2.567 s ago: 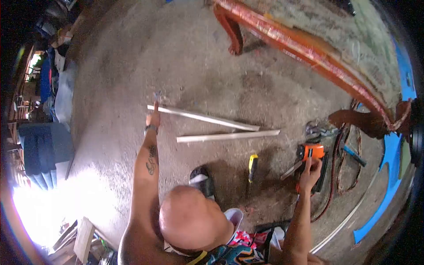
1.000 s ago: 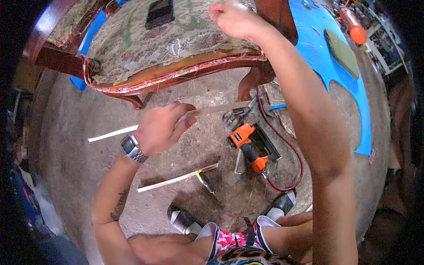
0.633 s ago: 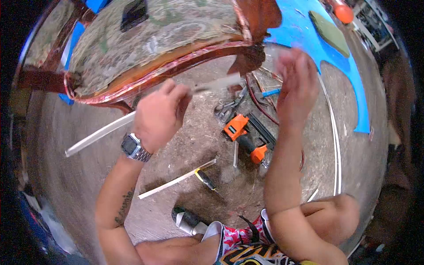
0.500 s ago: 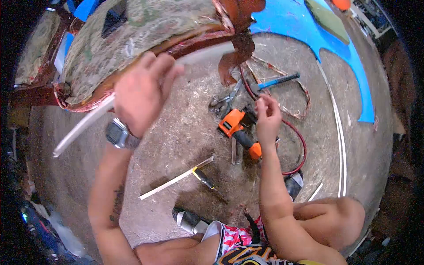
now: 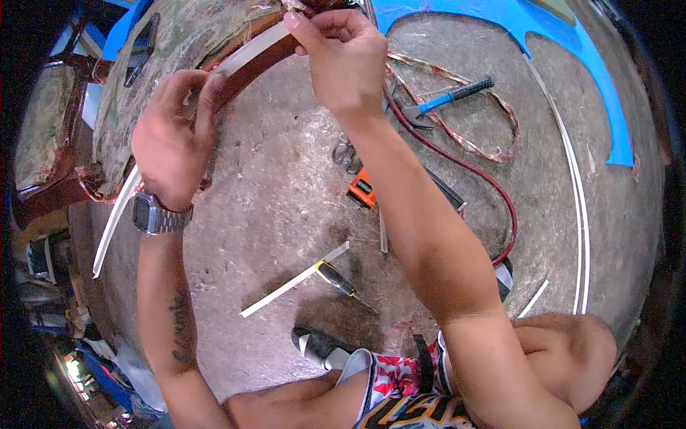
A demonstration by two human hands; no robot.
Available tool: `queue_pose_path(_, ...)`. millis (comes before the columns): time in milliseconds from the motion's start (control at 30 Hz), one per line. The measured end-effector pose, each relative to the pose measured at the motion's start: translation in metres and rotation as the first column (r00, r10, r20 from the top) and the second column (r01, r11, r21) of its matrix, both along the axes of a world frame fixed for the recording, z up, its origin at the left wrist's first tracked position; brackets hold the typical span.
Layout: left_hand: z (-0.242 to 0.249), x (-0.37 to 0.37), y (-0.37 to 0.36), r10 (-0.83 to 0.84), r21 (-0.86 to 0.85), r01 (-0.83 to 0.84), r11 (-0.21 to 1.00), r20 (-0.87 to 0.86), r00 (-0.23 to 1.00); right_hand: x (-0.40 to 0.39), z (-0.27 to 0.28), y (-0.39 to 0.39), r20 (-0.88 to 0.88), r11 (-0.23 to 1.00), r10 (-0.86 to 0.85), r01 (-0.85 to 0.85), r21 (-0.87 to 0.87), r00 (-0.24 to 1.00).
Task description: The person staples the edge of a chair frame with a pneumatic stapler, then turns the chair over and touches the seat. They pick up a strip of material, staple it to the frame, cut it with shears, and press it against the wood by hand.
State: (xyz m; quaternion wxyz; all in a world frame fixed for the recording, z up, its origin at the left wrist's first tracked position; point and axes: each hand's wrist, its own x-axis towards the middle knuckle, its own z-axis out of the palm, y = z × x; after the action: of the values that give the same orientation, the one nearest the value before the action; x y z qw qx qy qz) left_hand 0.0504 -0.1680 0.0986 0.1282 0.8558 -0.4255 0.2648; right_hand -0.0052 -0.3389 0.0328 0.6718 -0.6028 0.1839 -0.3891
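A pale, narrow strip [image 5: 254, 50] lies along the curved wooden edge of a chair seat [image 5: 189, 46] covered in worn floral fabric. My right hand [image 5: 351, 64] pinches the strip near its far end, thumb on top. Lower down the same edge, my left hand [image 5: 170, 136], with a metal digital watch at its wrist, is closed around the strip. Past that wrist the strip's loose end [image 5: 114, 223] hangs curved toward the floor. Frayed red threads show on the seat edge.
On the concrete floor lie a blue claw hammer [image 5: 446, 99], an orange power tool [image 5: 363, 189] partly behind my right forearm, a red hose [image 5: 511, 214], a yellow-black screwdriver [image 5: 334, 277], a cut strip [image 5: 286, 293] and braided trim [image 5: 511, 125]. Blue sheet material [image 5: 618, 136] is at right.
My right hand has moved up and left from above the power tool to the strip at the seat edge. My left hand has slid down and left along that edge.
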Motion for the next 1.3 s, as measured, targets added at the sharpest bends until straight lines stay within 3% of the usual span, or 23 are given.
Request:
queue_pose_path(100,-0.002,-0.004,-0.006,0.046,-0.026,-0.046,0.999,0.014,0.999,0.019,-0.012,0.009,0.242,0.945,-0.038,-0.045,0.325,0.969)
queue_pose_path(300,-0.003,0.006,-0.017,-0.127,0.025,0.125,0.992,0.076,0.989,0.019,-0.026,0.017,0.489,0.83,-0.044,-0.241,0.504,0.871)
queue_pose_path(400,-0.003,0.015,-0.012,-0.224,-0.046,0.228,0.973,0.068,0.972,0.017,-0.029,0.013,0.453,0.837,0.069,-0.299,0.458,0.889)
queue_pose_path(500,-0.004,0.014,-0.019,-0.178,-0.027,0.18,0.983,0.073,0.981,0.024,-0.03,0.013,0.445,0.835,0.027,-0.265,0.482,0.895)
queue_pose_path(600,-0.001,0.022,-0.017,-0.291,-0.052,0.292,0.955,0.028,0.956,0.03,-0.032,0.012,0.479,0.8,0.029,-0.308,0.515,0.877)
queue_pose_path(700,0.004,0.026,-0.006,-0.331,0.037,0.33,0.943,0.016,0.944,0.033,-0.031,0.014,0.383,0.852,0.024,-0.219,0.476,0.924)
queue_pose_path(833,-0.002,0.029,-0.01,-0.438,-0.016,0.438,0.899,0.011,0.899,0.024,-0.028,0.013,0.433,0.814,0.013,-0.261,0.519,0.901)
queue_pose_path(1167,0.007,0.027,-0.029,-0.289,0.069,0.283,0.957,0.103,0.952,0.032,-0.033,0.011,0.445,0.79,0.051,-0.309,0.53,0.894)
queue_pose_path(1267,0.01,0.013,-0.039,-0.195,0.186,0.174,0.967,0.105,0.975,0.031,-0.032,0.008,0.415,0.771,0.07,-0.313,0.554,0.907)
queue_pose_path(1300,0.009,0.014,-0.041,-0.245,0.196,0.22,0.955,0.113,0.963,0.029,-0.028,0.007,0.395,0.759,0.078,-0.311,0.571,0.916)
